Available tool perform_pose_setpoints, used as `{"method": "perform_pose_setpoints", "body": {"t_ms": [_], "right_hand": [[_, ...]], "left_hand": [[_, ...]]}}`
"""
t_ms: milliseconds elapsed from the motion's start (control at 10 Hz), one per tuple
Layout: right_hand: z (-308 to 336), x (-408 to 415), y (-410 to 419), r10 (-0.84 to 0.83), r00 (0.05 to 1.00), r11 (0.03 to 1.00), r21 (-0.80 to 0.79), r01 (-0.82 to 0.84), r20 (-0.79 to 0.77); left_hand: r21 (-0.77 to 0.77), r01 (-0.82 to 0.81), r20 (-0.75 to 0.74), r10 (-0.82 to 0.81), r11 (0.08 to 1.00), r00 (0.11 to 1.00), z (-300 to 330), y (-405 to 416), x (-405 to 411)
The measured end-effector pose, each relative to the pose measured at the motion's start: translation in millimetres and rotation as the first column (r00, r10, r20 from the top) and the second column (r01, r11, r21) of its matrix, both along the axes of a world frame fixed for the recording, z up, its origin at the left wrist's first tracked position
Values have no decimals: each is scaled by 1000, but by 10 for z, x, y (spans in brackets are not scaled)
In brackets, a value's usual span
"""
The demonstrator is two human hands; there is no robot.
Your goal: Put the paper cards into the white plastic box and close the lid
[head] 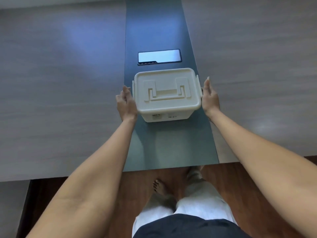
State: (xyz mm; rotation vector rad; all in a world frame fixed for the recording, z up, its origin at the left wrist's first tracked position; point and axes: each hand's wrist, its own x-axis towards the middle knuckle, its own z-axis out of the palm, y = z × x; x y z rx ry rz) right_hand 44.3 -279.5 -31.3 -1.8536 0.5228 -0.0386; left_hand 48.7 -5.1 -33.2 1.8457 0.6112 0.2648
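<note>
Left hand [126, 102]: I have it spread flat, holding nothing, beside the left latch [133, 88].
Right hand [210, 97]: likewise, by the right latch [197, 81].
Box [167, 93]: lid on, sitting on the table's [68, 100] dark strip.
Cards: none visible.
Advice: I'd press both latches evenly.

Grey wood-grain table [68, 100] with dark centre strip [154, 31], bearing lidded white plastic box [167, 93] near reflective inset panel [159, 56].

white plastic box [167, 97] | upright on dark centre strip, at 12 o'clock from body | lid [166, 88] seated flat on top, handle folded down | side latches at 3 and 9 o'clock | two small labels on near wall | cards unseen
</note>
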Motion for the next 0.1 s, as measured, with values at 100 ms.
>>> {"method": "perform_pose_setpoints", "body": {"t_ms": [100], "right_hand": [[-274,-238,-45,-91,996,995,-43,91,15]], "left_hand": [[111,-34,-27,37,993,999,-206,74,-266]]}}
